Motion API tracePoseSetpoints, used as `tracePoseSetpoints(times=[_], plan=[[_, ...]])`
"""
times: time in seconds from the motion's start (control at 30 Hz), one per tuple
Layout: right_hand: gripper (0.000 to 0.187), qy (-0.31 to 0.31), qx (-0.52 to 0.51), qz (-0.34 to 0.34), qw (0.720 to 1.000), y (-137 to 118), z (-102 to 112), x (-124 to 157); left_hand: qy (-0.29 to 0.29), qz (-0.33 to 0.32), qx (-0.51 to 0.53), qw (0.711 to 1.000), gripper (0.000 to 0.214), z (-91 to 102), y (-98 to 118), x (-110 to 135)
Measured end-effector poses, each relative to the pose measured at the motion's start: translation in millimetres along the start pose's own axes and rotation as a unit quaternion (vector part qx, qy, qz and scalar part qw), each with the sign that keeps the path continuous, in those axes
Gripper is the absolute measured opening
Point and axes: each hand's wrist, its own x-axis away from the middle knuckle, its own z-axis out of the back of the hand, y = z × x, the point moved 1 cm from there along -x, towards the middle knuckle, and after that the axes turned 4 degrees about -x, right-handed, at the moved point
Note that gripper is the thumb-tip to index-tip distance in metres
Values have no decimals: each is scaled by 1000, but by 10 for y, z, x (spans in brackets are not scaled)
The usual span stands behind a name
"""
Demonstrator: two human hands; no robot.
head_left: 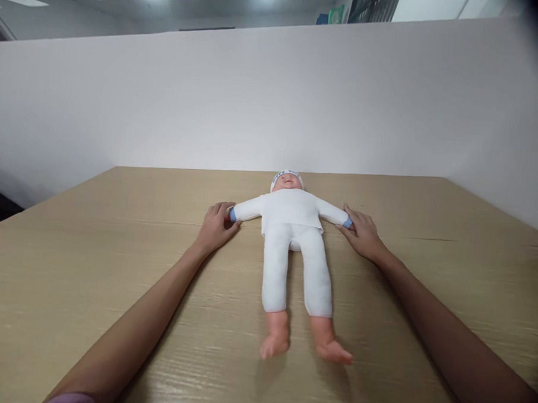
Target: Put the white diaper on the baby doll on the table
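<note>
A baby doll (290,211) lies on its back on the wooden table, arms stretched out sideways and bare feet towards me. It wears a white long-sleeved top, white trousers and a white cap (275,180) with blue lettering. My left hand (215,226) is closed around the end of the doll's sleeve at the left, by its blue cuff (233,215). On the other side, my right hand (361,232) grips the opposite sleeve end, with its blue cuff (348,222) between thumb and fingers. The doll's hands are hidden.
The light wooden table (114,266) spreads out on both sides of the doll. A white partition (238,99) rises behind the table's far edge and continues along the right. Beyond it are ceiling lights and a green item (336,15).
</note>
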Motion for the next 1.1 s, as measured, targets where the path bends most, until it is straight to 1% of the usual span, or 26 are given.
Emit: tracePoseSetpoints(times=[0.07,0.17,0.3,0.4,0.5,0.6,0.67,0.73,0.8,0.87,0.9,0.93,0.97,1.0,1.03,1.07,1.1], plan=[[71,-5,-3,-5,1000,-6,-7,1,-7,-6,8,1000,46,3,10,1],[73,-16,2,-14,1000,-13,-11,10,-19,4,6,1000,45,3,5,5],[76,-20,-3,-5,1000,4,-12,8,-29,8,-2,1000,47,-5,-18,6],[73,-2,-24,9,1000,-8,26,-3,-28,4,0,1000,47,8,-8,9],[64,44,-39,30,998,-100,128,25,-11,9,8,1000,44,56,47,51],[50,108,-52,32,992,-291,264,130,34,18,27,999,36,143,161,160],[42,152,-69,6,986,-489,356,243,65,25,41,997,29,228,292,258],[37,196,-99,-30,975,-768,463,396,86,32,50,994,26,349,499,369],[34,218,-144,-55,964,-1140,609,615,105,38,74,991,26,524,807,515],[32,197,-205,-58,957,-1574,808,940,116,46,127,984,27,739,1210,762],[29,180,-236,-63,953,-1789,925,1154,115,51,167,978,26,844,1435,948],[27,158,-258,-56,951,-1989,1046,1402,108,59,201,972,27,934,1665,1182],[26,139,-258,-28,956,-2164,1164,1682,99,77,232,965,26,1000,1889,1465],[25,123,-237,17,964,-2305,1268,1987,79,90,268,956,26,1032,2100,1786],[22,121,-210,101,965,-2410,1353,2310,59,90,305,946,25,1031,2294,2133],[19,107,-189,190,958,-2475,1406,2640,9,92,343,935,25,990,2464,2487],[17,70,-175,248,950,-2499,1421,2964,-63,93,372,921,23,918,2609,2830]])
